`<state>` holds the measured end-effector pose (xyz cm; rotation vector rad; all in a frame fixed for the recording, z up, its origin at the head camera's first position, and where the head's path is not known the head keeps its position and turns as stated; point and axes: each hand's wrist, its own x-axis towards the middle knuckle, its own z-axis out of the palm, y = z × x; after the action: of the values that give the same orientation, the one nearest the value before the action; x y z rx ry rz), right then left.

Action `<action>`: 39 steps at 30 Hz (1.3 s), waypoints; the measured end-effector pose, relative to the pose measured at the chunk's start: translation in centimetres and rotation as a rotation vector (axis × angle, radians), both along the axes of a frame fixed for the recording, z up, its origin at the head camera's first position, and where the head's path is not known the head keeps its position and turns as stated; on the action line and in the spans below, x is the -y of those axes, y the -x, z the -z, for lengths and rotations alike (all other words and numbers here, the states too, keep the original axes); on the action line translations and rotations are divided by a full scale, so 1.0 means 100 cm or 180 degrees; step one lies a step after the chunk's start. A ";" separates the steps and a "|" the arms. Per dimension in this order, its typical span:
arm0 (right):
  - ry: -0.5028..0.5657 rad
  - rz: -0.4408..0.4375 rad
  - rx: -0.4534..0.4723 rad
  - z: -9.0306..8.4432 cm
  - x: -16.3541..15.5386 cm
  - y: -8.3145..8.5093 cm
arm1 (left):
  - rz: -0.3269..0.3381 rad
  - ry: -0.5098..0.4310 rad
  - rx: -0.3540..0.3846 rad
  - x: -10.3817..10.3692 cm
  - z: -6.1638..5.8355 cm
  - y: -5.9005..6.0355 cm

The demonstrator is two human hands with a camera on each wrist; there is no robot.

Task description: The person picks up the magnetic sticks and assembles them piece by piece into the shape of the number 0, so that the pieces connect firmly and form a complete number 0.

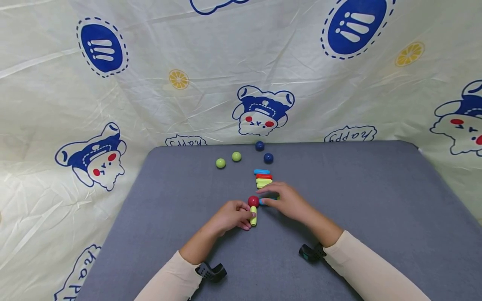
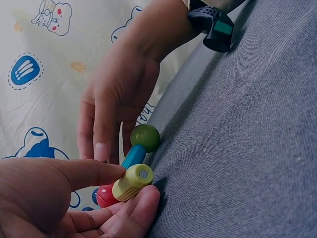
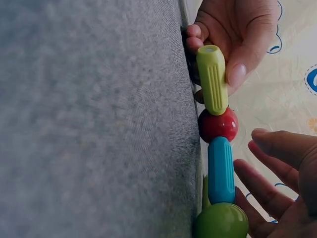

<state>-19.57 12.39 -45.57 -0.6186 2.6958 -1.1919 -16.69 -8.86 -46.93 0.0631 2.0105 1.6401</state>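
Pinching the yellow stick point(image 3: 214, 82) that touches the red ball point(image 3: 220, 124) on the table point(image 1: 169, 179), the left hand point(image 1: 233, 215) likely finds it light and stiff, best gripped mid-length, while the right hand point(image 1: 285, 201) is loosely spread.

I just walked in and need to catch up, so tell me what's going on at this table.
A person is handling a line of rods and balls on the grey table. The left hand pinches a yellow rod that meets a red ball; a blue rod runs on to a green ball. The right hand is beside the blue rod, fingers spread. Farther off lie loose rods, two lime balls and two dark blue balls.
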 end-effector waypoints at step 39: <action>-0.0166 0.0086 0.0249 0.008 0.014 0.004 | -0.1088 0.0383 -0.1036 0.032 -0.005 0.035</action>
<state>-19.98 10.99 -46.37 -0.5189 2.6687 -1.1238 -20.14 -12.09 -46.41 -0.0660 2.4744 1.8014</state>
